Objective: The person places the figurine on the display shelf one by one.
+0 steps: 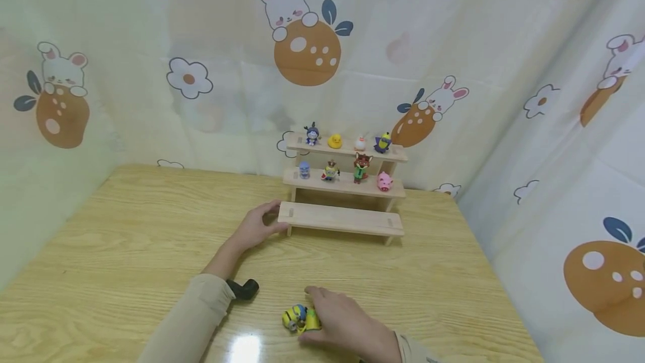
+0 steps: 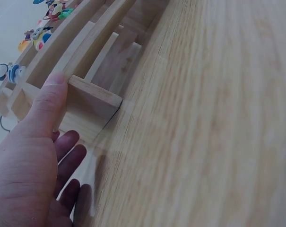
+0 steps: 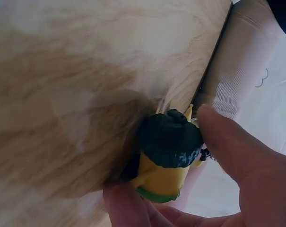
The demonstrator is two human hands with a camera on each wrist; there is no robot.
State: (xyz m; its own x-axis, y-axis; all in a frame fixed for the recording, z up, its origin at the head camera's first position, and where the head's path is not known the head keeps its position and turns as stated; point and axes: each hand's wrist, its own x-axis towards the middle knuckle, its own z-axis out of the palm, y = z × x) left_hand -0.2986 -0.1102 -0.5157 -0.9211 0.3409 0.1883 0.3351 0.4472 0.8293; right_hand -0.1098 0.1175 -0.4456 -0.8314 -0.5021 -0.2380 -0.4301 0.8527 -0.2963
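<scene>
A three-step wooden display shelf [image 1: 342, 217] stands toward the back of the table. My left hand [image 1: 254, 227] holds the left end of its lowest step, thumb at the front edge and a fingertip at the rear corner. At the table's front, my right hand [image 1: 342, 318] pinches a small yellow figurine [image 3: 164, 177] with a dark green top, thumb on one side and fingers on the other. Right beside it is a yellow Minion-like figurine [image 1: 294, 317] with blue on it. The right hand covers part of the yellow figurine in the head view.
The top step carries several figurines, among them a yellow duck [image 1: 335, 140]. On the middle step stand a fox [image 1: 361, 168], a pink pig [image 1: 384, 181] and others. A patterned curtain [image 1: 216, 27] hangs behind the table. A black wrist-camera mount [image 1: 245, 290] sits by the left cuff.
</scene>
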